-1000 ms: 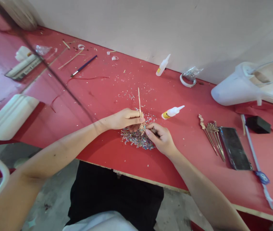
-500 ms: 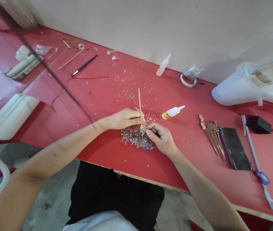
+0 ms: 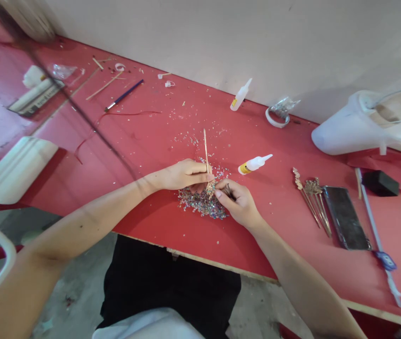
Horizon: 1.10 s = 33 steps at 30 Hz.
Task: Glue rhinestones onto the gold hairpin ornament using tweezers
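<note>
Closed round a thin gold hairpin (image 3: 205, 146), my left hand (image 3: 190, 175) keeps its stem pointing away from me. The pin's ornate end (image 3: 210, 189) shows below my left fingertips, above a pile of small shiny chips (image 3: 200, 202). My right hand (image 3: 237, 201) is closed, its thumb and finger at the ornate end; a small dark thing shows between its fingers, too small to name. A glue bottle (image 3: 252, 165) with a yellow label lies just beyond my right hand.
Several gold hairpins (image 3: 313, 193) lie beside a black phone (image 3: 346, 217) at the right. Farther back are a second glue bottle (image 3: 241, 95), a tape roll (image 3: 277, 117) and a white container (image 3: 348, 125). A brush (image 3: 124, 95) and a white lamp (image 3: 15, 170) are leftward.
Both hands stay almost where they were, at the hairpin's ornate end. Slightly more of the dark thing shows between my right fingers.
</note>
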### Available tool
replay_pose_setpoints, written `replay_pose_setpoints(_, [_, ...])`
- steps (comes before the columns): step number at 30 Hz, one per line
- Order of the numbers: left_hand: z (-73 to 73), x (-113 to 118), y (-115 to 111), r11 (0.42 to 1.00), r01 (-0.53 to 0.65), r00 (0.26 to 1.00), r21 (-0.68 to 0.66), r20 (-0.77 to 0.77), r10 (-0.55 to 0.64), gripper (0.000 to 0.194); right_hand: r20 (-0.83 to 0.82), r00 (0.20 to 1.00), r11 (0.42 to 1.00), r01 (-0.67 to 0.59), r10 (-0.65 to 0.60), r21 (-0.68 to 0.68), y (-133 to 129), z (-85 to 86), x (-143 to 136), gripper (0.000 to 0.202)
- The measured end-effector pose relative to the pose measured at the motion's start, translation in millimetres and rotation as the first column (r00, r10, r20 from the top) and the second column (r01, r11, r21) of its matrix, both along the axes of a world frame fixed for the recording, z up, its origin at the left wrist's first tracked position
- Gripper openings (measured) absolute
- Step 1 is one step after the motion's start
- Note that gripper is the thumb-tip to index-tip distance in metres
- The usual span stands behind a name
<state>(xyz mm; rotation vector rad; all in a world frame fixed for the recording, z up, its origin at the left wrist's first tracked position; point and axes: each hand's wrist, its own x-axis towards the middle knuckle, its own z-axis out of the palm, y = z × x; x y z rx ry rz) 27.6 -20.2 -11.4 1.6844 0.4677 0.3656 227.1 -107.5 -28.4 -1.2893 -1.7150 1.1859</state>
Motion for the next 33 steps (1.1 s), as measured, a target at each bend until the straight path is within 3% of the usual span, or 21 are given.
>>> replay_pose_setpoints(16, [-2.7,-0.5,0.0,0.999,0.016,1.0,0.043,0.015,-0.016,0.039,-0.038,0.999,0.999,0.017,-0.019,-0.039,-0.7,1.6,-0.5,0.019])
replay_pose_setpoints(25, [-2.1,-0.4,-0.3,0.997,-0.019,0.999,-0.081,0.043,0.023,0.039,-0.182,0.982,0.993,0.023,-0.043,-0.113,-1.3,-3.4,1.0,0.026])
replay_pose_setpoints(33, [-0.3,-0.9,-0.3,0.997,-0.023,0.999,-0.075,0.023,0.025,0.041,-0.141,0.99,0.997,0.012,-0.022,-0.072,-1.6,-2.7,1.9,0.024])
